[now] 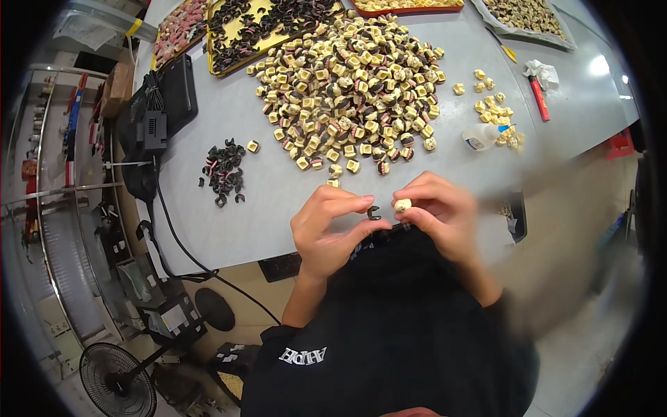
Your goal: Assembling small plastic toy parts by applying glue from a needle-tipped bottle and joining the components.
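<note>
Close to my body, at the front edge of the table, my left hand (325, 226) pinches a small black C-shaped piece (373, 214) between thumb and forefinger. Just to its right, my right hand (445, 212) is closed on a small cream-coloured piece (402, 205) with a rounded face. A small gap separates the two pieces. Beyond my hands spreads a large pile of small cream, black and pink pieces (354, 90). Left of the pile lies a little heap of black C-shaped pieces (224, 170). On the right, loose cream pieces (492, 111) surround a squeeze bottle (479, 136) with a blue tip.
A yellow tray (219, 58) of black pieces stands far left, beside a tray of pink pieces (182, 28). A red marker (538, 99) lies by crumpled white tissue (544, 74) at right. A black cable (187, 243) hangs off the left edge, above a fan (118, 381).
</note>
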A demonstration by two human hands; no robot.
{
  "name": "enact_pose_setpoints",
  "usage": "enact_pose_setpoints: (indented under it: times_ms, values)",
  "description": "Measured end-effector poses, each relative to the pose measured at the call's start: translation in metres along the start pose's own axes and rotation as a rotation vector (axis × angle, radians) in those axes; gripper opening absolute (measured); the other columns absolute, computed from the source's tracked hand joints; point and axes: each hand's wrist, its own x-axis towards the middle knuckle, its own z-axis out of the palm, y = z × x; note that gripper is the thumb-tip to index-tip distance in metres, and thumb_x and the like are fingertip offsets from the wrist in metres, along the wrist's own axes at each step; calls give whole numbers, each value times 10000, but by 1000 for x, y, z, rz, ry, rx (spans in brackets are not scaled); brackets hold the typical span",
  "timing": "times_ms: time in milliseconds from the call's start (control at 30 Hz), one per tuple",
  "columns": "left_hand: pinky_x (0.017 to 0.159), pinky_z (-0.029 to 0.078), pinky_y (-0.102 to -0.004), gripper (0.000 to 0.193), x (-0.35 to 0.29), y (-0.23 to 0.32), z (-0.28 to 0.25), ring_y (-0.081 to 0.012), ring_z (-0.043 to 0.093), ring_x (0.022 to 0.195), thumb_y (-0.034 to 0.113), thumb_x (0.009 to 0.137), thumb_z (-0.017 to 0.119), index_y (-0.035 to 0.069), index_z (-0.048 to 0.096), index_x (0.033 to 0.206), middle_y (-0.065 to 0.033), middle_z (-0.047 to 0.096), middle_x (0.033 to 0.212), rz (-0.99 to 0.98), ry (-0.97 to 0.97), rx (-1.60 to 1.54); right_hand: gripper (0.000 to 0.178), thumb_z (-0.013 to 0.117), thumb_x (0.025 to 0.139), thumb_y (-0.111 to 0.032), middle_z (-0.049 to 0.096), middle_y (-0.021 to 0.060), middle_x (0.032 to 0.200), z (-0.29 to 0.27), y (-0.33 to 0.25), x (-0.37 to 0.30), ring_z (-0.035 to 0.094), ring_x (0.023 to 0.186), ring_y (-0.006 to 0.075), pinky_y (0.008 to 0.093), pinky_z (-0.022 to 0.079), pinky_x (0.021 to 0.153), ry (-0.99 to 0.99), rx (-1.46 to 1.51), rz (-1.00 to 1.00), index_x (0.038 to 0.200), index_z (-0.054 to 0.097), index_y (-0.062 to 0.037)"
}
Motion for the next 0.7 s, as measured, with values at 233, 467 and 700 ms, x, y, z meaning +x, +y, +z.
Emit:
enact_pose_setpoints:
  times_ms: [233, 467, 700]
  values:
    - [590, 441, -265, 415, 2, -4, -2, -175, 560, 689, 53, 517, 845, 28, 629, 871, -65, 596, 761, 71, -11, 1, 196, 575, 831, -24, 597, 104, 894, 7, -14, 7, 555, 803, 141, 229, 428, 694, -132, -58, 177, 1003, 632, 51]
    - [565, 437, -260, 365, 3, -3, -2, -179, 548, 668, 81, 519, 831, 62, 664, 843, -22, 607, 731, 71, 10, -28, 186, 564, 836, -22, 604, 95, 879, 1, -18, 14, 547, 797, 132, 229, 418, 680, -256, -140, 228, 991, 637, 51]
    - [555, 437, -257, 342, 2, -1, 1, -181, 542, 663, 80, 509, 823, 70, 674, 816, -3, 609, 730, 133, 7, 49, 186, 570, 837, -20, 620, 101, 915, -4, -21, 19, 565, 831, 136, 238, 440, 720, -338, -181, 252, 998, 634, 49]
